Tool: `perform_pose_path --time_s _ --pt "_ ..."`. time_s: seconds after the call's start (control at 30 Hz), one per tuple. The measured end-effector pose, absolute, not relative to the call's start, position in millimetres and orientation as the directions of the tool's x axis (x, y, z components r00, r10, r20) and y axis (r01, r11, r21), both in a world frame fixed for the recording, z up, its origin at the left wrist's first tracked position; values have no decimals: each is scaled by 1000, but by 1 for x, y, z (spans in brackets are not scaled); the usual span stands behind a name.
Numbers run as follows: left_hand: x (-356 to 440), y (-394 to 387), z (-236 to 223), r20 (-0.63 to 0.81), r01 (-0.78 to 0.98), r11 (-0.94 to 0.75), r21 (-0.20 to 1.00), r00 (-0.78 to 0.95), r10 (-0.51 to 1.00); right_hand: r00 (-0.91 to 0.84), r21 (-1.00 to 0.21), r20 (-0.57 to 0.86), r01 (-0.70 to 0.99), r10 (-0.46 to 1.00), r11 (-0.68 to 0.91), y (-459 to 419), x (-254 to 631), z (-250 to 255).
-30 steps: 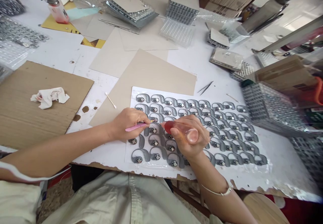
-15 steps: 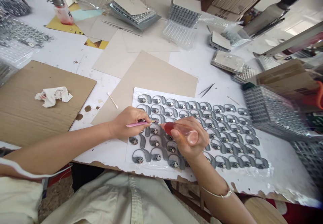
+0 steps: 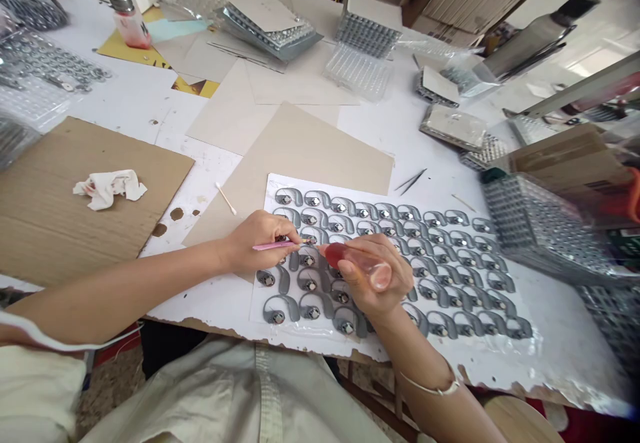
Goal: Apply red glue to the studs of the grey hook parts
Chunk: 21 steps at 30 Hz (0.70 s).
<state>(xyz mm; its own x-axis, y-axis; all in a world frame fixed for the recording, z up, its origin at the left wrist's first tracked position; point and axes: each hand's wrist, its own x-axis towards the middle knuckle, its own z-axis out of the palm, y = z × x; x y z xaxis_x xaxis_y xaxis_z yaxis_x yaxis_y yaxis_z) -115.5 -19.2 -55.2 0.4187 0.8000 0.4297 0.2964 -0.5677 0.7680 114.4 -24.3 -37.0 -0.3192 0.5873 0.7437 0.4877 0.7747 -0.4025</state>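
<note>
A white sheet (image 3: 520, 303) bears rows of grey hook-shaped pieces (image 3: 313, 312), each with a round shiny stone-like part. My left hand (image 3: 257, 240) pinches a thin pink stick-like tool (image 3: 273, 246), its tip close to a piece in the third row. In my right hand (image 3: 383, 273) is a small clear squeeze bottle with a red nozzle end (image 3: 336, 254), tilted so that its thin tip points left, near the pink tool's tip. Whether either tip touches the piece I cannot tell. My right hand hides several pieces beneath it.
Crumpled stained tissue (image 3: 110, 188) lies on brown cardboard (image 3: 45, 230) at the left. A cotton swab (image 3: 226, 198) and tweezers (image 3: 411, 180) lie behind the sheet. A pump-top bottle (image 3: 129, 20) stands back left; stacked plastic trays (image 3: 545, 223) stand at the right.
The view has shifted very slightly. Both hands keep nearly the same place over the sheet, still holding the pink tool and the bottle.
</note>
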Motion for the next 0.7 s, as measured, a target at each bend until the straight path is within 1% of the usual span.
perform_pose_path --time_s 0.27,0.53,0.57,0.63,0.7 --pt "-116 -19 -53 430 296 -570 766 423 798 -327 -389 744 498 583 775 -25 114 -36" --pt "-116 -19 -54 447 316 -596 738 433 783 -324 -388 755 481 571 786 -25 112 -38" --pt "-116 -19 -54 448 322 -599 734 434 782 -314 -412 751 467 582 783 -24 112 -38" --pt "-116 -20 -54 456 331 -613 718 441 773 -249 -509 741 397 624 763 -20 112 -36" --pt "-116 -20 -53 482 329 -640 695 448 753 -101 -609 749 287 655 740 -15 117 -27"
